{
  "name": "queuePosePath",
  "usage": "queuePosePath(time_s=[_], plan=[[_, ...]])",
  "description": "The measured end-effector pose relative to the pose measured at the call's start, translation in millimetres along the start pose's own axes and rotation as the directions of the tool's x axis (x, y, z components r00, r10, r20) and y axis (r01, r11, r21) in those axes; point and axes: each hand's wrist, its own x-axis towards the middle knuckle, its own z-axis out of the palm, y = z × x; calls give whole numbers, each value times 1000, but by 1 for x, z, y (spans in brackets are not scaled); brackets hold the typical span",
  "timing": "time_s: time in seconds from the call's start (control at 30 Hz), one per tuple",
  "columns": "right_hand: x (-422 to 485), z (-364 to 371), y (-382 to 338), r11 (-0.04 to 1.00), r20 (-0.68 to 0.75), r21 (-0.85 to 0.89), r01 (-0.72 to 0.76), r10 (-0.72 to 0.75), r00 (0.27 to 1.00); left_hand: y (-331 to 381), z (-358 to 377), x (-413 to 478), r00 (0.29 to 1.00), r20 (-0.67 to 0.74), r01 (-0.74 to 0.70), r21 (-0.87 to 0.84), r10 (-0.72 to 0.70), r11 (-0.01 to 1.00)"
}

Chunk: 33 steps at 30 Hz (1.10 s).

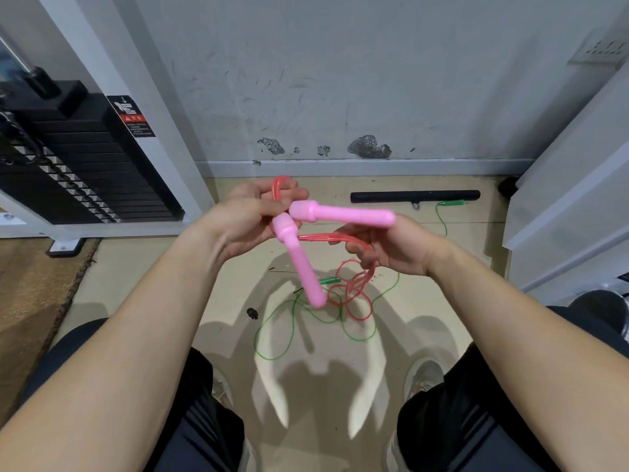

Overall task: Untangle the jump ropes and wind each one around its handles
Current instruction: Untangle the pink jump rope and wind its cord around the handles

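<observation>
Both forearms (153,318) reach forward. Left hand (245,219) curls round the heads of two pink handles (340,212), one pointing right, one down. Right hand (394,247) curls round red rope (340,238) strands above the green rope (269,338) on the floor (432,311).

floor (442,311) | green jump rope (329,280) sprawled | red jump rope (355,284) loops across it | black bar (415,196) by wall
</observation>
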Motion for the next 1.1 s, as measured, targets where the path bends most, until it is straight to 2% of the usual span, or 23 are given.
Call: queuePosePath(time_s=[0.07,0.13,0.2,0.27,0.33,0.4,0.47,0.57,0.63,0.73,0.9,1.1], plan=[[-4,-4,-4,995,77,52,-88,84,994,-2,-1,0,997,66,-61,242,46,968],[-7,-1,-6,995,85,-3,-96,96,992,-7,2,2,988,132,-130,453,78,882],[-11,6,-5,983,32,-180,-28,34,999,-13,7,4,983,123,-182,570,137,801],[-10,15,-2,910,-41,-410,56,-80,996,-19,13,7,972,66,-214,645,226,734],[-6,18,3,831,-160,-554,51,-166,973,-28,22,8,951,5,-227,692,309,686],[-3,19,4,767,-249,-641,19,-231,941,-38,31,11,922,-73,-228,692,381,685],[-1,22,5,675,-304,-737,-36,-283,910,-51,39,14,896,-183,-198,651,405,732],[2,27,11,541,-362,-828,-148,-313,878,-65,47,17,909,-321,-72,505,265,860],[6,28,18,509,-388,-840,-190,-318,865,-68,48,18,948,-302,31,401,100,916],[10,27,22,525,-416,-826,-206,-322,850,-66,44,17,978,-205,121,423,-35,898],[10,22,20,554,-457,-803,-218,-340,822,-68,41,13,994,-103,13,505,46,863],[12,27,30,531,-472,-810,-250,-336,815,-69,32,17,998,-54,-5,536,40,844]])
